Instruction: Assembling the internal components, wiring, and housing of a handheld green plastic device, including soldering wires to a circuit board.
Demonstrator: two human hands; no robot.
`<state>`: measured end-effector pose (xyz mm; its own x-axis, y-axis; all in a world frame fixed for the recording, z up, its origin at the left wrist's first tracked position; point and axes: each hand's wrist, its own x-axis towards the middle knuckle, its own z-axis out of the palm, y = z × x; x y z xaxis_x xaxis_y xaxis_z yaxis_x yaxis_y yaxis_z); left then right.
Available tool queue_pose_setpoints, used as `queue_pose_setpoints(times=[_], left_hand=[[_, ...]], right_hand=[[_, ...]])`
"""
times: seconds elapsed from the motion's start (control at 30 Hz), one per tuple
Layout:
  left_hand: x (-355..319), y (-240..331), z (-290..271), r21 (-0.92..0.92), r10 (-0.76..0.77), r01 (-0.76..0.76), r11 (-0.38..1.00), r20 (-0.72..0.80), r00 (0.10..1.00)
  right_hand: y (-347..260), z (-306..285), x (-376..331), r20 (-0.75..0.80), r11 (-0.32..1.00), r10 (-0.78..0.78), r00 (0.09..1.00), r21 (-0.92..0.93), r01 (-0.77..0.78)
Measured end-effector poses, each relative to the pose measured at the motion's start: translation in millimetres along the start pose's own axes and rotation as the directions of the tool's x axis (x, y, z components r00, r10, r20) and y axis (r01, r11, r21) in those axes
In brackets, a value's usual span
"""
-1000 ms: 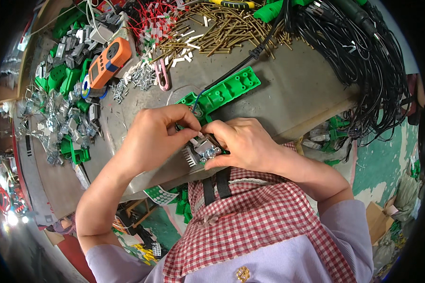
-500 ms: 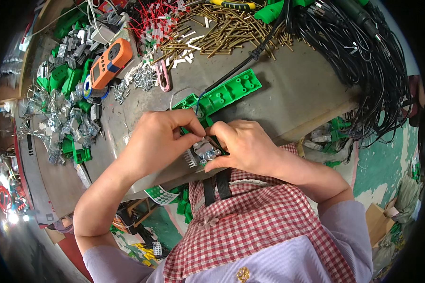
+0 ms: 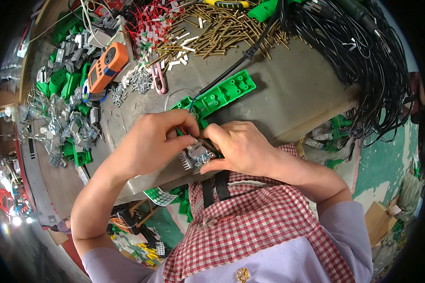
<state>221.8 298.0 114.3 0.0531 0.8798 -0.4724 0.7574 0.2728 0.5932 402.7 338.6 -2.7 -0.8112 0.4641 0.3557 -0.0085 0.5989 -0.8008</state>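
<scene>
Close to the table's near edge, my right hand [image 3: 243,147] is closed around a small electronic assembly [image 3: 199,154] with shiny metal parts and a finned grey piece. My left hand [image 3: 158,141] is at its other side, thumb and index finger pinched together. A bit of thin wire shows by those fingertips, but I cannot make out what they hold. Just beyond my hands lies a long green plastic housing [image 3: 226,94], its ribbed inside facing up. A black cable [image 3: 226,78] runs into its left part, where my left hand partly hides it.
Brass-coloured screws [image 3: 222,35] are heaped at the back, beside red wires [image 3: 148,21]. An orange handheld device [image 3: 108,67] and pink-handled tweezers [image 3: 158,78] lie left of centre. Green and grey parts [image 3: 68,70] pile up far left. Bundled black cables [image 3: 354,52] cover the back right.
My left hand has drawn slightly left, its fingertips lower on the assembly. My right hand keeps its hold. The whole scene has shifted a little to the left with the view.
</scene>
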Motion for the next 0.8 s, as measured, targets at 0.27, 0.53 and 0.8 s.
queue_pose_setpoints(times=[0.27, 0.53, 0.8], left_hand=[[-1, -6, 1, -0.115, -0.117, 0.122, 0.986, 0.047, 0.992], [8, -5, -4, -0.109, -0.117, 0.126, 0.986, 0.084, 0.99], [-3, 6, 3, 0.063, 0.027, -0.027, 0.998, 0.007, 1.0]], right_hand=[[0, 3, 0, -0.001, 0.999, -0.029, 1.0, 0.029, 0.029], [0, -1, 2, -0.004, 0.999, -0.032, 0.999, 0.003, 0.032], [-5, -5, 2, 0.038, 0.997, 0.002, 0.999, -0.078, 0.001]])
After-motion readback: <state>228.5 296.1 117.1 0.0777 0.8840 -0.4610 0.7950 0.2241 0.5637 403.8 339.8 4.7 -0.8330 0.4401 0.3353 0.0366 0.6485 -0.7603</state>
